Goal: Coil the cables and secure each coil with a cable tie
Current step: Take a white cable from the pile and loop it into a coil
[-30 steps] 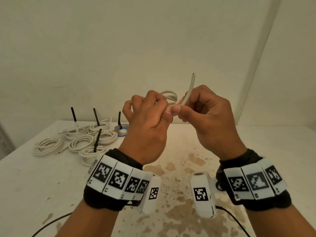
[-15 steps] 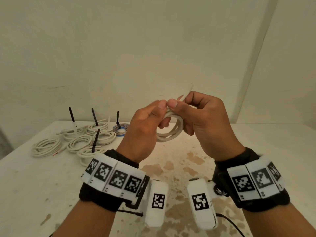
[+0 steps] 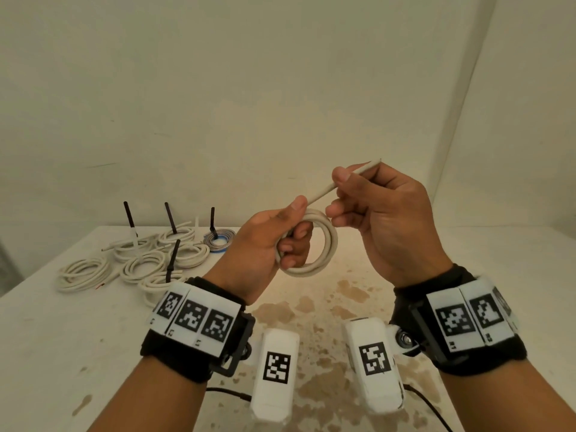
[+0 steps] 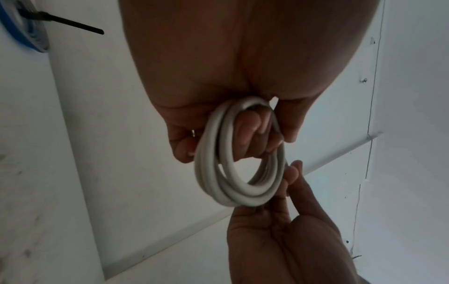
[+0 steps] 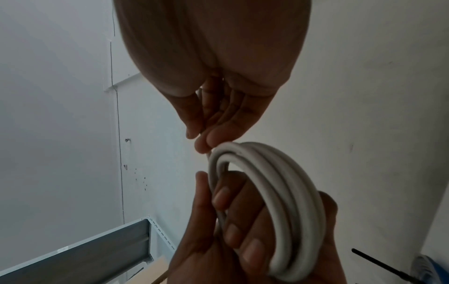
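A small coil of white cable (image 3: 327, 244) (image 4: 233, 182) (image 5: 279, 201) hangs in the air above the table. My left hand (image 3: 280, 241) (image 4: 243, 132) grips it, fingers curled through the loops and thumb on top. The cable's loose end (image 3: 352, 177) runs up and to the right from the coil. My right hand (image 3: 371, 201) (image 5: 206, 126) pinches that end between thumb and fingertips, just right of the coil. No cable tie shows on this coil.
Several white cable coils (image 3: 146, 266) lie at the table's back left, some with black cable ties (image 3: 170, 260) sticking up. A grey and blue coil (image 3: 219, 240) lies behind them. The white table (image 3: 62, 338) is stained brown in the middle. Walls stand close behind.
The hands have drawn apart. My left hand now holds the coil lower with the loops in plain view, and my right hand has slid out along the loose end, up and to the right.
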